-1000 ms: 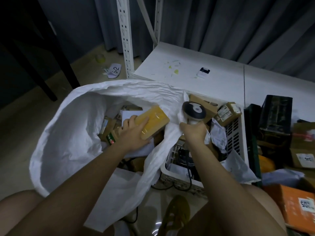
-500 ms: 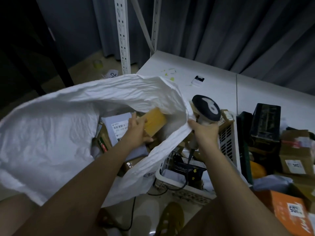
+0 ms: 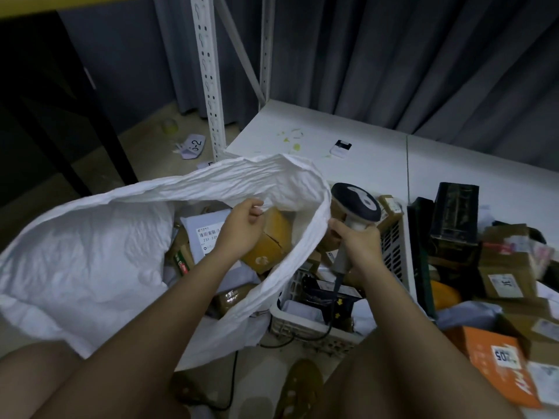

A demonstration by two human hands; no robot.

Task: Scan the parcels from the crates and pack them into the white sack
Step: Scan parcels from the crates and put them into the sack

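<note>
The white sack [image 3: 90, 255] stands open on the left with several parcels inside. A yellow-brown parcel [image 3: 272, 243] lies in it beside a grey mailer with a barcode label [image 3: 199, 228]. My left hand [image 3: 242, 228] hovers over that parcel, fingers loosely curled and holding nothing, with its fingertips near the sack's inner fold. My right hand [image 3: 360, 240] grips the handle of the barcode scanner [image 3: 355, 202] and holds the sack's right rim against it. Below the scanner stands the white crate [image 3: 396, 246] with parcels in it.
More parcels are piled at the right: a brown box [image 3: 505, 273], a dark box [image 3: 453, 213] and an orange box [image 3: 499, 364]. A white platform [image 3: 363, 158] lies behind, and a shelf upright [image 3: 208, 71] rises at the back. A cable runs on the floor near my knees.
My left hand let go of the yellow-brown parcel, which now lies in the sack, and lifted slightly. The sack's rim rose higher. My right hand kept hold of the scanner.
</note>
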